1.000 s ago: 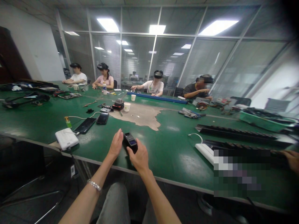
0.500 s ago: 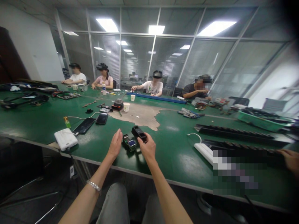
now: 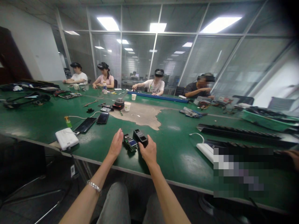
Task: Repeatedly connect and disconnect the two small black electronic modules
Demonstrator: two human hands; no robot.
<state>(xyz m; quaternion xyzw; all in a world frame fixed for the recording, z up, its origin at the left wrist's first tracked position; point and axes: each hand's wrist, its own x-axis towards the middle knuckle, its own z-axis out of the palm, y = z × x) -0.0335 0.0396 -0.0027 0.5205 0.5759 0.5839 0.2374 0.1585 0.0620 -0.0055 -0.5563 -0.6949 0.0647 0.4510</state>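
On the green table (image 3: 177, 146), a small circuit board with a blue-lit screen (image 3: 132, 143) lies between my hands. My left hand (image 3: 116, 144) is at its left side, edge down, fingers stretched out straight and holding nothing. To the right of the board is a black plastic case (image 3: 140, 136) with openings in its upper face. My right hand (image 3: 149, 151) grips the near end of this case, thumb on the left and fingers on the right. Whether the case touches the table is hard to tell.
A white power bank (image 3: 67, 138) is cabled to a dark phone (image 3: 84, 125), with another phone (image 3: 102, 118) beyond. A paper cup (image 3: 127, 106) stands on the bare patch. A white power strip (image 3: 205, 151) and black strips (image 3: 238, 132) lie right. Several people sit opposite.
My right hand has tilted and lowered the black case a little beside the circuit board, so more of its upper face shows. My left hand stays at the board's left. The view has shifted slightly.
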